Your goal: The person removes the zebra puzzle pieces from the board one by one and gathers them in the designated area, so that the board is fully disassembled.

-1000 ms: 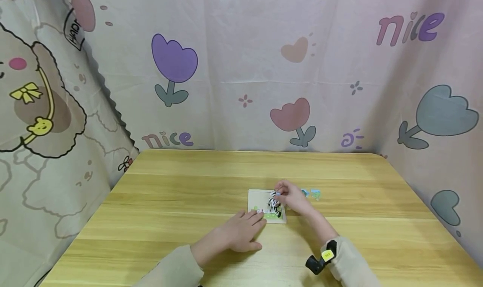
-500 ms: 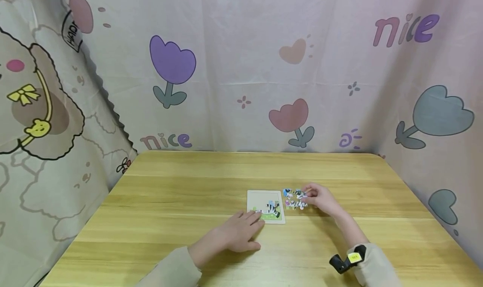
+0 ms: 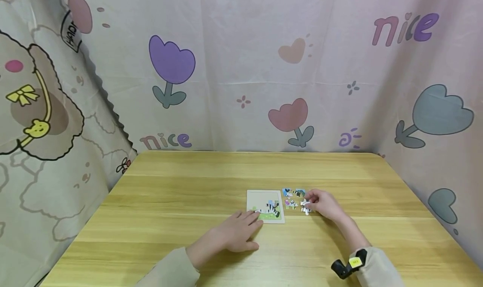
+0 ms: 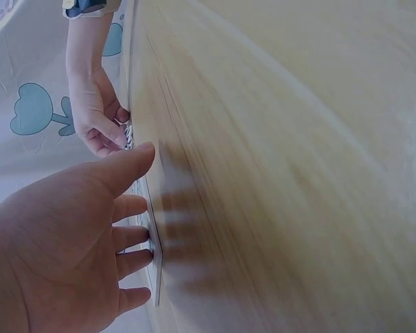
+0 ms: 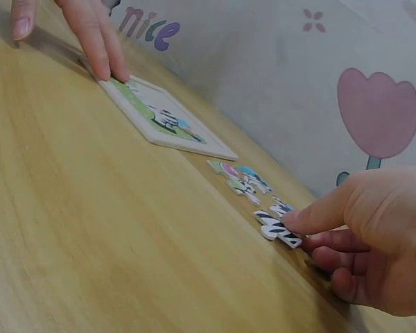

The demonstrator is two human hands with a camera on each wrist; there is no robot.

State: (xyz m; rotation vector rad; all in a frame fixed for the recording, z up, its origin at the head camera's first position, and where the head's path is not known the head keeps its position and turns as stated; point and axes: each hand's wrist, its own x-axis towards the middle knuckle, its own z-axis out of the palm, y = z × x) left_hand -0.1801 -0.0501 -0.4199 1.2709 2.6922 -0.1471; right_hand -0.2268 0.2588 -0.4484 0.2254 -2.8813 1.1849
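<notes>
In the head view, my left hand (image 3: 239, 231) lies with extended fingers on the near left corner of a square puzzle board (image 3: 260, 195). Some zebra pieces (image 3: 272, 210) fill the board's lower right, while its upper part is bare. Off the board's right side, my right hand (image 3: 324, 204) pinches a black-and-white striped puzzle piece (image 5: 281, 230) between thumb and fingers, low over the table. Left of that hand lie loose puzzle pieces (image 3: 290, 204), some with blue and pink print. The left fingertips hide a corner of the board.
The wooden table (image 3: 170, 186) spreads around the board on all sides. Behind it hangs a patterned curtain (image 3: 226, 60), with another curtain (image 3: 37, 195) along the left. A black camera mount (image 3: 349, 264) sits on the right wrist.
My right hand has left the board, where it handled a striped piece, and moved right to the loose pieces. Most recently it shifts a striped piece slightly nearer. The left hand stays.
</notes>
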